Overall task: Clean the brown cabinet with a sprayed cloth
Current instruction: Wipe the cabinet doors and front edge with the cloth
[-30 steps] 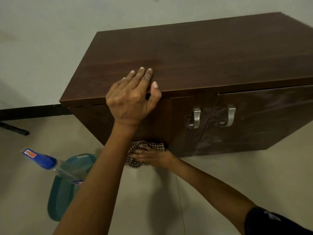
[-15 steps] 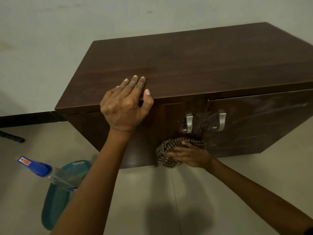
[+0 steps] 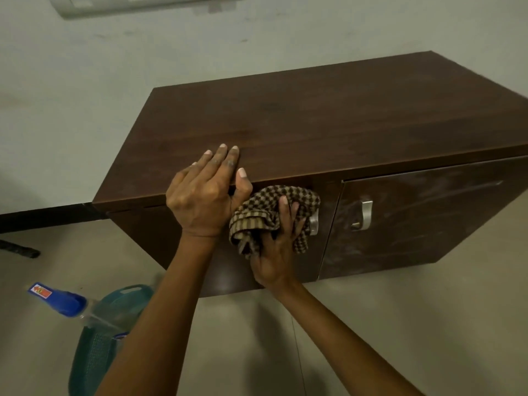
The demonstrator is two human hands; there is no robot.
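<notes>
Against the upper part of the left-hand door of the brown cabinet, just under the front edge of its top, the checked cloth was pressed in a bunch by the right hand. Its fingers were curled into the folds and gripped the cloth, one of them lying up over it. The bundle covered most of the left door handle (only a strip of metal showed at its right side).

The left hand rested on the near left part of the cabinet top. Its fingers lay straight and flat on the wood, holding nothing, and the thumb hooked over the front edge just beside the cloth.

The right door was dull with pale streaks, and the right door handle stood bare. On the floor at the near left lay a teal basket with a blue-capped spray bottle at its far end, too blurred to tell whether it sat in or beside the basket.
</notes>
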